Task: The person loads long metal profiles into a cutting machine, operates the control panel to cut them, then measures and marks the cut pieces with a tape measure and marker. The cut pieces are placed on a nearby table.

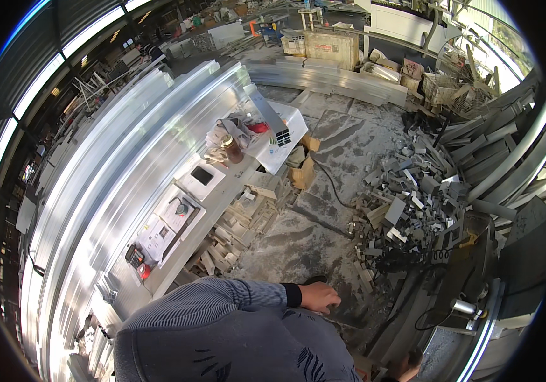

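Your right hand (408, 365): cut by lower edge | your left hand (319, 297): palm hidden | papers (156, 240): print too small

Bars (130, 149) & rail (486, 330) look smooth, v. glossy metal, floor (276, 245) rough/matt, sleeve (212, 296) matt cloth.

The grey sweater (247, 337) has black streaky motifs (310, 364), a finely striped sleeve (200, 298) and black cuff (293, 295); the metal profiles (120, 165) gleam silver, the floor (273, 248) is mottled grey, the machine bed (441, 350) blue-grey.

Two hands (319, 297), one jar (232, 151)
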A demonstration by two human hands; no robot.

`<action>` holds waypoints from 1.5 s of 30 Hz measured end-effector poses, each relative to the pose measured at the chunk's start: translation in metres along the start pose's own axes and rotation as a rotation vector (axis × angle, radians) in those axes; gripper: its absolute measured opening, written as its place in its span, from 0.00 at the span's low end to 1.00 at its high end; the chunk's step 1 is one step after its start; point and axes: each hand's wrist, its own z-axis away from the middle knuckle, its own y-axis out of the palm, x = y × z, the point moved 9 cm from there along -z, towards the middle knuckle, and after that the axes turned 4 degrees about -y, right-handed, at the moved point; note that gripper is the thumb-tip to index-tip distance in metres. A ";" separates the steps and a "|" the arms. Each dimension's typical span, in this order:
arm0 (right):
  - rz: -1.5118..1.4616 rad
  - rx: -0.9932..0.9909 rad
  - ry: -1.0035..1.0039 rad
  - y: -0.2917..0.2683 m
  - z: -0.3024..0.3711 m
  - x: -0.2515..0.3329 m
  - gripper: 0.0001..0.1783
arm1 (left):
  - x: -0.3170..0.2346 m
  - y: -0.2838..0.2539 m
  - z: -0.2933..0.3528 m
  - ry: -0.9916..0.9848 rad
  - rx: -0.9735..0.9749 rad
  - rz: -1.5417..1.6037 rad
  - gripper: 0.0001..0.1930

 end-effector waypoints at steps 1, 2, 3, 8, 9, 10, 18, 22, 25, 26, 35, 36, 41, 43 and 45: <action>-0.252 -0.034 0.061 -0.017 -0.008 -0.022 0.30 | 0.009 -0.014 -0.015 0.004 -0.013 -0.005 0.18; 0.061 -0.064 -0.044 -0.039 -0.027 -0.020 0.27 | 0.019 -0.029 -0.029 0.005 -0.024 -0.008 0.18; 0.374 -0.098 -0.149 -0.054 -0.045 -0.013 0.24 | 0.029 -0.042 -0.041 0.007 -0.034 -0.011 0.18; 0.910 -0.334 0.028 -0.147 -0.050 0.001 0.33 | 0.078 -0.106 -0.075 0.039 -0.114 -0.059 0.22; 1.042 -0.344 0.017 -0.161 -0.055 0.006 0.34 | 0.087 -0.113 -0.079 0.019 -0.099 -0.070 0.22; 1.167 -0.356 0.007 -0.173 -0.062 0.010 0.34 | 0.096 -0.118 -0.083 -0.005 -0.083 -0.087 0.23; 1.360 -0.491 -0.107 -0.224 -0.159 0.056 0.55 | 0.114 -0.139 -0.110 -0.198 -0.100 0.005 0.21; 1.467 -0.451 0.203 -0.247 -0.196 0.029 0.58 | 0.089 -0.137 -0.123 -0.239 -0.151 0.008 0.18; 1.531 -0.382 0.405 -0.270 -0.211 -0.014 0.61 | 0.072 -0.131 -0.131 -0.258 -0.137 0.027 0.18; 1.563 -0.354 0.463 -0.279 -0.213 -0.025 0.61 | 0.069 -0.130 -0.136 -0.264 -0.120 0.036 0.18; 1.444 -0.437 0.251 -0.274 -0.217 0.002 0.43 | 0.021 -0.122 -0.182 -0.242 -0.089 -0.061 0.16; 1.370 -0.400 0.413 -0.285 -0.219 -0.003 0.51 | 0.012 -0.120 -0.191 -0.208 -0.091 -0.081 0.16; 1.400 -0.385 0.279 -0.288 -0.216 0.010 0.46 | -0.027 -0.108 -0.222 -0.099 -0.098 -0.092 0.15; 1.381 -0.417 0.207 -0.285 -0.215 0.017 0.39 | -0.039 -0.100 -0.231 -0.074 -0.079 -0.107 0.15; 1.355 -0.414 0.196 -0.280 -0.213 0.021 0.35 | -0.050 -0.091 -0.239 -0.049 -0.052 -0.092 0.15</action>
